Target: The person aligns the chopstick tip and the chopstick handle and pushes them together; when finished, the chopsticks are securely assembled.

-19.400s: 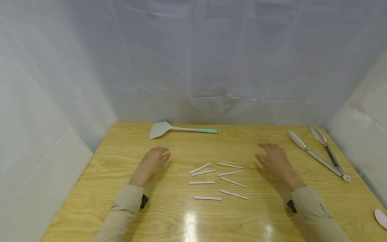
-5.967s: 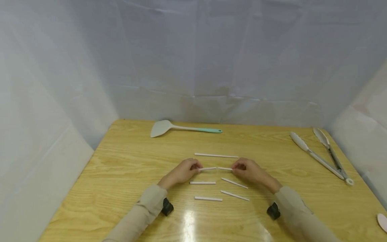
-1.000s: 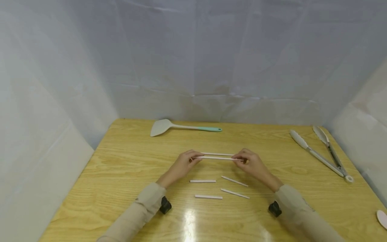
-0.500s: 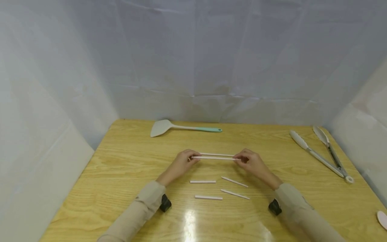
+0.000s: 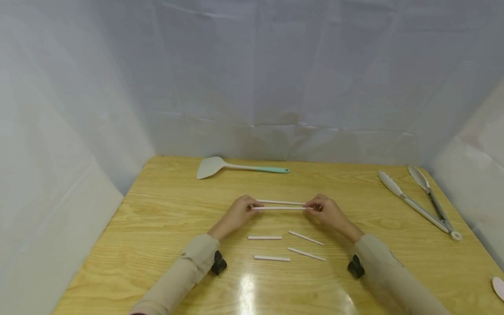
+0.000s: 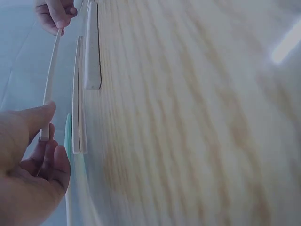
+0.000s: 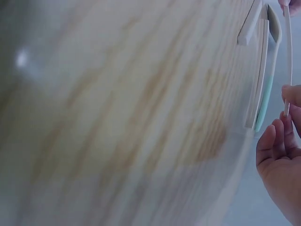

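In the head view my left hand (image 5: 237,213) and right hand (image 5: 328,214) pinch opposite ends of one long white chopstick (image 5: 280,208). The left wrist view shows the held chopstick (image 6: 51,75) raised off the table, its squared end between thumb and fingers. Just behind it a second long chopstick (image 5: 280,202) lies on the table, its ends partly hidden by my hands. Nearer me lie two thicker chopstick halves, an upper one (image 5: 264,238) and a lower one (image 5: 271,258). Right of them are two thinner, tapered halves, an upper one (image 5: 306,238) and a lower one (image 5: 306,254).
A pale spatula (image 5: 210,168) with a mint handle lies along the back of the wooden table (image 5: 157,197). Spread tongs (image 5: 425,213) lie at the right. A pink rounded thing (image 5: 498,286) is cut off at the right edge. Pale sheets hang around the table.
Eight loose halves lay out at first. Six seconds ago one long chopstick lay behind two separate halves in my hands; those now form one length. In the last second my hands have barely moved.
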A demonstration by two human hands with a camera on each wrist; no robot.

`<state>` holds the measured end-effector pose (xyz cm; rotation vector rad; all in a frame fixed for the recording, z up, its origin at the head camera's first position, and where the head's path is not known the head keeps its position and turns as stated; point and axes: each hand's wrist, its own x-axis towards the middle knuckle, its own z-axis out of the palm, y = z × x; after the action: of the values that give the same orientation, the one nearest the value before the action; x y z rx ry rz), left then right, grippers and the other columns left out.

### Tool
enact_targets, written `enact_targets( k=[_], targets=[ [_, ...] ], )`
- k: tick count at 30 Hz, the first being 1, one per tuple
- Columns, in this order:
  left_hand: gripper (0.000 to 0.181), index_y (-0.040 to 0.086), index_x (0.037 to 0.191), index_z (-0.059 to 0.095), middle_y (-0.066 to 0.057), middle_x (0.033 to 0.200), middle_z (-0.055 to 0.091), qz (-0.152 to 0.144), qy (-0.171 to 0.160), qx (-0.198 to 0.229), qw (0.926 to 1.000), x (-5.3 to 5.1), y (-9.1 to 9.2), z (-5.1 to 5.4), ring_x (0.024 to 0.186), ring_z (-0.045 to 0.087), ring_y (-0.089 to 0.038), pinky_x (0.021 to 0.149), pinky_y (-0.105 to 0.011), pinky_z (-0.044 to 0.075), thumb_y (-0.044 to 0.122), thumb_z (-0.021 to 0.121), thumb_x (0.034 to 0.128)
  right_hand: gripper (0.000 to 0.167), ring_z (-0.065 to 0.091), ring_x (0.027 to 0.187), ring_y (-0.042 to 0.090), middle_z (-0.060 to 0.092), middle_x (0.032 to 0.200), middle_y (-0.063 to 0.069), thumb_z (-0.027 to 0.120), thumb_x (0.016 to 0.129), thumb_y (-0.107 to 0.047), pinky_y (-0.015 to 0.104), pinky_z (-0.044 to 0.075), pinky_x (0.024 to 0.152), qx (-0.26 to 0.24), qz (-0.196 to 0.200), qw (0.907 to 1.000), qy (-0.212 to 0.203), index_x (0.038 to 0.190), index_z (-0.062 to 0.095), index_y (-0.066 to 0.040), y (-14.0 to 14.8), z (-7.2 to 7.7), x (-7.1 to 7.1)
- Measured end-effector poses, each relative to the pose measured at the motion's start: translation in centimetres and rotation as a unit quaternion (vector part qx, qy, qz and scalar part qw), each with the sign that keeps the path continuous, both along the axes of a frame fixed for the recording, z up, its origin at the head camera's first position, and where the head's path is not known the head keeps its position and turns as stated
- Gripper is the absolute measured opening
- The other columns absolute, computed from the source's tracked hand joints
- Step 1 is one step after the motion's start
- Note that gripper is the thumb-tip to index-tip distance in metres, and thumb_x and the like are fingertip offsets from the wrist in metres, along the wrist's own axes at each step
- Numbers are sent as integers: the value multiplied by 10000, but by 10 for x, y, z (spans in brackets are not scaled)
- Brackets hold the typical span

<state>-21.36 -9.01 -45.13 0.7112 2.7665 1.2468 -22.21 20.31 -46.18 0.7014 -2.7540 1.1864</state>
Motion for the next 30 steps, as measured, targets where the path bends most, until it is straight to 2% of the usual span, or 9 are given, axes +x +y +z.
enact_targets(
  k=[6, 9, 15, 23, 30],
  targets=[
    [185, 40, 1035, 719, -57, 892, 624, 270, -455, 95, 9986, -3, 1, -6, 781, 504, -122, 708, -255, 449, 120, 685, 872, 110, 499, 736, 125, 579, 806, 38, 698, 848, -53, 232, 444, 648, 25, -198, 9992, -335, 932, 717, 15, -1, -7, -5],
    [176, 47, 1024, 725, -51, 882, 629, 357, -551, 137, 9977, -5, 1, -11, 766, 491, -108, 698, -252, 440, 115, 693, 865, 118, 497, 751, 131, 579, 821, 45, 691, 856, -63, 232, 439, 661, -18, -234, 9987, -458, 941, 715, 16, -2, -8, -6],
    [166, 50, 1013, 730, -66, 914, 639, 492, -633, 95, 9967, -9, 2, -19, 800, 521, -129, 724, -274, 455, 111, 698, 862, 131, 474, 727, 122, 571, 800, 55, 684, 863, -75, 231, 413, 637, 22, -191, 9988, -444, 941, 712, 28, -4, -10, -8],
    [150, 2, 990, 725, -140, 970, 664, 574, -589, 47, 9966, -7, 3, -16, 901, 599, -254, 807, -355, 501, 49, 693, 852, 137, 476, 737, 128, 580, 811, 61, 675, 877, -89, 245, 415, 644, 233, -110, 9988, -423, 940, 710, 27, -7, -13, -13],
    [136, -28, 970, 723, -164, 978, 696, 591, -489, 91, 9970, -9, 5, -13, 904, 634, -270, 804, -354, 514, 6, 685, 844, 108, 506, 748, 147, 594, 820, 72, 679, 865, -65, 256, 434, 661, 368, -124, 9988, -298, 916, 711, 24, -8, -12, -14]
  ],
)
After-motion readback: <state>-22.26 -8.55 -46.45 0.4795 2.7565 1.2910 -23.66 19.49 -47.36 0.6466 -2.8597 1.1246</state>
